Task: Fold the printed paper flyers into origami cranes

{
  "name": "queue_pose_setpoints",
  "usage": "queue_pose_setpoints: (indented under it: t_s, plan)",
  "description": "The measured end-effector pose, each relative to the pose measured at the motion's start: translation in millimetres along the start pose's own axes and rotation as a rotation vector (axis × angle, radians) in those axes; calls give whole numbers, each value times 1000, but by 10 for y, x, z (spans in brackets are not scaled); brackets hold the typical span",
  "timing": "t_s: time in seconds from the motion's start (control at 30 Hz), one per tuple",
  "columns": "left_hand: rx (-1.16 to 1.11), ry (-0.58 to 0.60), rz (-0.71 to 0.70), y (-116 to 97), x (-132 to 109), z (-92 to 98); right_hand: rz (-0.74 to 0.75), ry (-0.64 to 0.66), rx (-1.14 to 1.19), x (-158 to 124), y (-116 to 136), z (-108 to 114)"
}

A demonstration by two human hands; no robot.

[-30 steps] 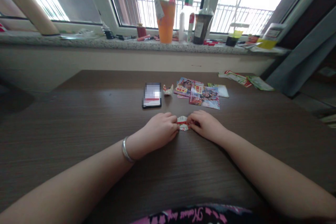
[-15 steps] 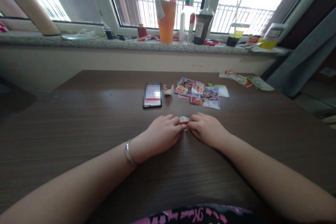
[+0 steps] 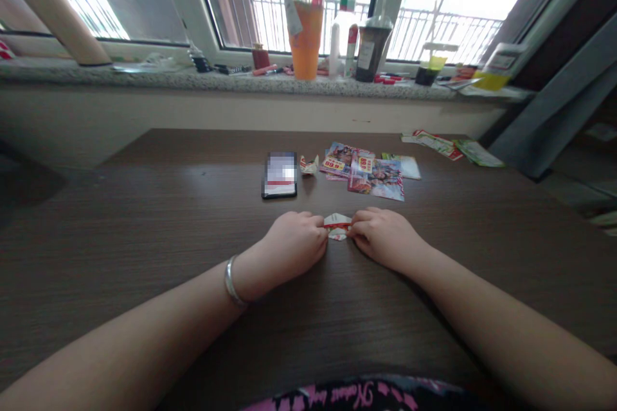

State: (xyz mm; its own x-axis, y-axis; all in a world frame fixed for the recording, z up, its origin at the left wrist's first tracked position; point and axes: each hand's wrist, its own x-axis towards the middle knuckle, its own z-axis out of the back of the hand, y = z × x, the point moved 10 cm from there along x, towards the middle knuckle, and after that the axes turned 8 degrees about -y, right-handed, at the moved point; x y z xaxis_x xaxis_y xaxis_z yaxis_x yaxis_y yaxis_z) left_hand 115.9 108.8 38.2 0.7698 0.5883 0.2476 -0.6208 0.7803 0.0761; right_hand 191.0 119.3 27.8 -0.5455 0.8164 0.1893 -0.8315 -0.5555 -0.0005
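A small folded piece of paper (image 3: 337, 227), white with a red band, lies on the dark wooden table between my two hands. My left hand (image 3: 299, 241) has its fingers closed on the paper's left end; a silver bangle circles that wrist. At the right end, my right hand (image 3: 380, 234) pinches the paper between thumb and fingers. The fingertips partly cover both ends. Beyond my hands stands another small folded paper piece (image 3: 309, 166), pale with red marks, just right of a phone (image 3: 280, 175) whose screen is blurred.
Printed leaflets (image 3: 376, 176) lie overlapped behind my right hand. More paper strips (image 3: 438, 144) rest at the table's far right corner. Along the stone windowsill (image 3: 222, 82) stand a large cup of orange drink (image 3: 306, 38), a dark drink cup (image 3: 372, 51), bottles and small items.
My left hand has shifted slightly left and the hands are farther apart. More of the folded paper now shows between them.
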Motion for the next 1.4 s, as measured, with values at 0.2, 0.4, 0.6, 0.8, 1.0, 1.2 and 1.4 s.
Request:
queue_pose_setpoints:
  t_s: [0.2,0.4,0.6,0.8,1.0,1.2,1.4]
  plan:
    - [2,65,37,33,0,-18,-38,-21,68,-5,-82,-3]
    - [-90,56,71,103,-19,-49,-41,-34,175,-3,-127,-17]
    - [-287,42,10,223,-27,-108,-20,-34,398,-4,-244,-123]
    - [-298,19,-75,169,-29,-99,-31,21,527,30,-305,-214]
    - [-189,-69,-109,46,-10,-84,9,-84,619,56,-299,-151]
    - [-125,-93,-132,17,-19,-81,-226,-216,692,67,-541,-210]
    - [-133,-116,-164,10,-39,-133,-189,-358,541,75,-550,-104]
